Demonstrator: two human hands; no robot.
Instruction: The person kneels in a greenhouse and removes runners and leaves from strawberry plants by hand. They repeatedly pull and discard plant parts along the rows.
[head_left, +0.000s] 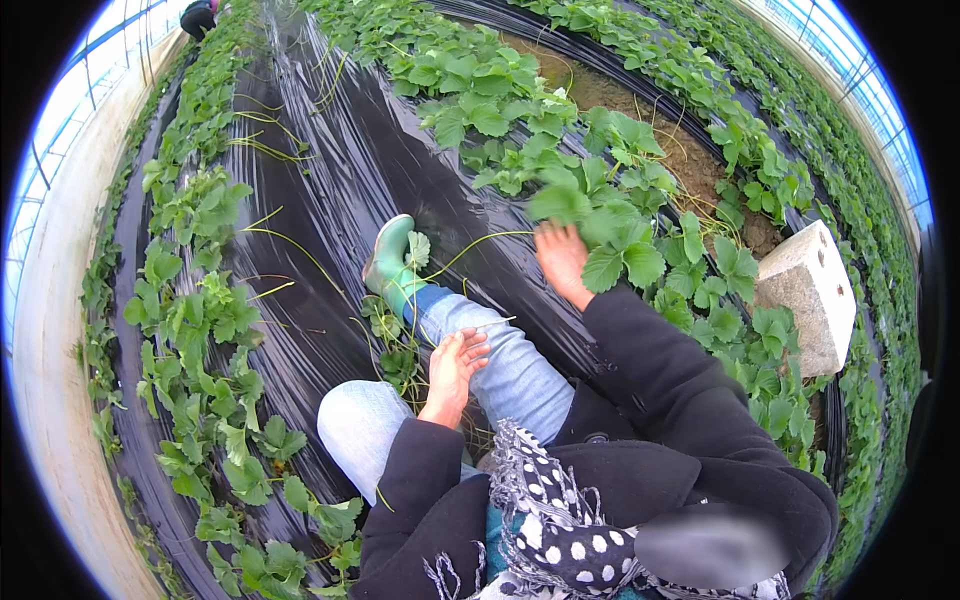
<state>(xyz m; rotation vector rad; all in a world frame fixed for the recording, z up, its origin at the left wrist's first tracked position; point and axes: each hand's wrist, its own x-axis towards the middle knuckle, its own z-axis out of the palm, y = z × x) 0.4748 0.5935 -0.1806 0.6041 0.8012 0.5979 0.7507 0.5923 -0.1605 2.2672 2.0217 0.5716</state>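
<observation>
Strawberry plants (622, 247) with broad green leaves grow in a row at the right. My right hand (561, 259) reaches in at the row's edge, its fingertips partly under blurred leaves; a long thin runner (480, 241) stretches left from beside its fingers. Whether the fingers hold the runner I cannot tell. Over my jeans-clad leg is my left hand (454, 369), palm up with fingers half curled and a pale thin stem (496, 323) by the fingertips. Cut runners and leaves (386, 322) lie between my legs, near a green rubber boot (390, 255).
Black plastic film (300, 300) covers the furrow, with loose runners on it. A second strawberry row (191, 315) runs along the left. At the right, a white foam box (810, 300) stands among plants. Another person (199, 16) bends over far off, top left.
</observation>
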